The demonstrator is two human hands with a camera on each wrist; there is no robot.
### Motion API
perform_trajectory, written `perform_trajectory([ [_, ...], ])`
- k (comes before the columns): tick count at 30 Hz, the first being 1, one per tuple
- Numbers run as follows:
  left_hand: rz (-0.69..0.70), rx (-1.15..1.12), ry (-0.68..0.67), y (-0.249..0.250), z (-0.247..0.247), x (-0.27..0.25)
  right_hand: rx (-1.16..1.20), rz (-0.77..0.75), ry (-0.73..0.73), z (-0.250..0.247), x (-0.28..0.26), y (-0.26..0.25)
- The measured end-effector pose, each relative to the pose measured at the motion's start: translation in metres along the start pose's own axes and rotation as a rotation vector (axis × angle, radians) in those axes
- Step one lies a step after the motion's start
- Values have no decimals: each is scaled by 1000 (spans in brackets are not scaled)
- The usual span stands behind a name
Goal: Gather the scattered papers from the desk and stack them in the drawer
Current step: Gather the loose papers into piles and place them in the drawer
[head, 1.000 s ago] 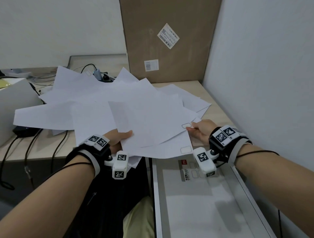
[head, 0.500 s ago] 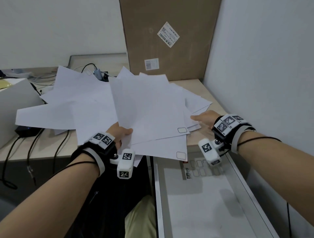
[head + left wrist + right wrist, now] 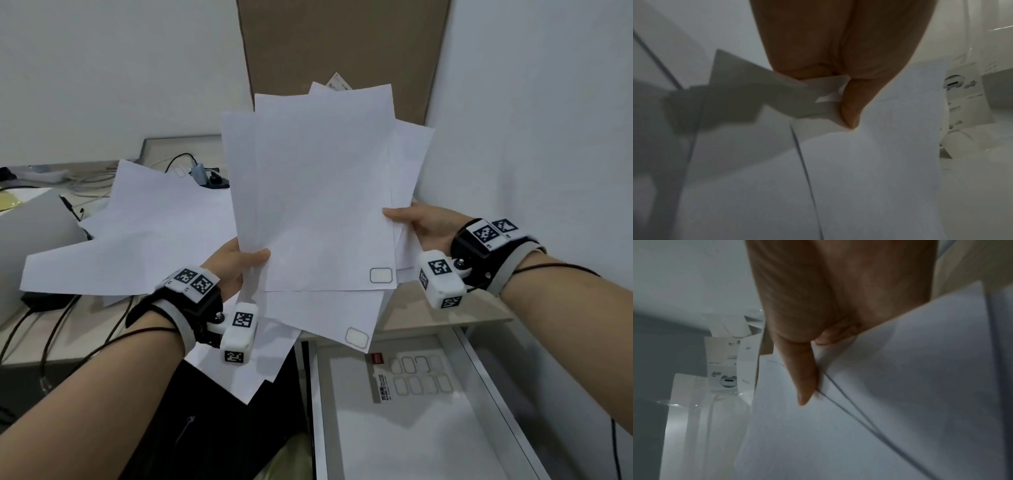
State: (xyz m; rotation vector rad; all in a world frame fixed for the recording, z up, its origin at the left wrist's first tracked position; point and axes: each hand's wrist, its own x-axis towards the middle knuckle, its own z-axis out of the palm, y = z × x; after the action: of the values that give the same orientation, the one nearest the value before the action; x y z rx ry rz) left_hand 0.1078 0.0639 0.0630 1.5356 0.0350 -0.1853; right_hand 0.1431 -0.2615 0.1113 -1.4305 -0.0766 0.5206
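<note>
- The fingers of both hands are hidden behind the sheets; both wrist views are blurred, and the print on the sticker sheet [image 3: 416, 378] in the drawer [image 3: 486, 383] cannot be read.
- The held papers [image 3: 318, 205] are blank white sheets, fanned unevenly, raised above the drawer's front end.
- The left hand [image 3: 233, 265] pinches their lower left edge, thumb on top.
- The right hand [image 3: 423, 228] pinches their right edge.
- More loose papers [image 3: 137, 240] lie on the desk [image 3: 51, 318], left of the drawer, before a cardboard box [image 3: 342, 44].

Open drawer [image 3: 428, 428] beneath fanned papers [image 3: 318, 198]
</note>
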Motion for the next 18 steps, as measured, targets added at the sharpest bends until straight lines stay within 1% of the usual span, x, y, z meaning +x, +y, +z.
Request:
perform_trajectory([
  [2, 16, -5, -2, 10, 2, 9, -33, -59, 65, 4, 8, -7],
  [5, 52, -4, 13, 31, 8, 25, -91, -235, 318, 5, 24, -20],
  [7, 89, 1, 68, 47, 13, 41, -124, -339, 413, 7, 34, -30],
  [9, 116, -29, 144, 60, 19, 58, -158, -401, 473, 11, 42, -36],
  [11, 111, -80, 186, 65, 22, 73, -171, -419, 488, 11, 54, -33],
  [13, 82, -119, 195, 61, 21, 82, -183, -385, 485, 11, 65, -25],
  [16, 53, -162, 290, 44, 18, 89, -112, -335, 375, 17, 72, -12],
  [18, 58, -161, 347, 35, 15, 93, -56, -338, 317, 16, 75, -9],
])
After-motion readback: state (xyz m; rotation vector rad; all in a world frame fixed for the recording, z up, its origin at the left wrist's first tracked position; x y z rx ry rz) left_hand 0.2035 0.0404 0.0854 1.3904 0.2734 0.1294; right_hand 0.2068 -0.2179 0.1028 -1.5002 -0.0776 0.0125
